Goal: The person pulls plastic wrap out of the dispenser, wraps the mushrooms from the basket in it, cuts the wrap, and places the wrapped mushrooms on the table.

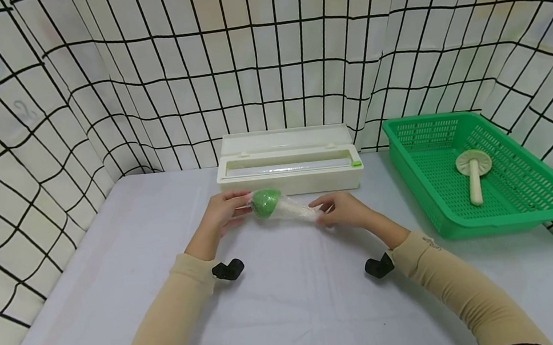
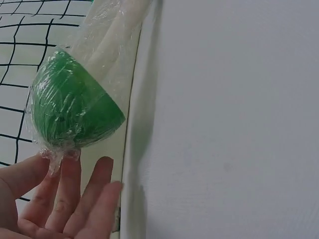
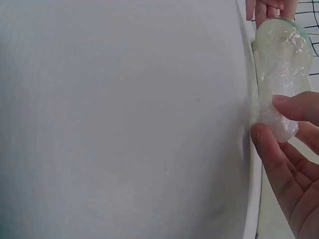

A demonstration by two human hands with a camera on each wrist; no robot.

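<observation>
A mushroom-shaped piece (image 1: pixel 266 202) with a green domed cap and a pale stem is wrapped in clear cling film, lying sideways between both hands. The left hand (image 1: pixel 226 212) pinches a twisted tuft of film at the top of the cap (image 2: pixel 75 102) between thumb and fingers; its other fingers spread beside it. At the opposite end, the right hand (image 1: pixel 340 209) holds the film-covered stem end (image 3: pixel 279 122) with thumb and fingers. Just behind stands a white cling film dispenser (image 1: pixel 290 184), lid (image 1: pixel 285 138) raised, a film roll and a green slider (image 1: pixel 356 163) showing.
On the right is a green plastic basket (image 1: pixel 415 190) holding another mushroom-shaped piece (image 1: pixel 473 174), stem toward the person. Black wire mesh (image 1: pixel 264 70) over white sheeting encloses the back and sides. A white cloth (image 1: pixel 293 308) covers the table.
</observation>
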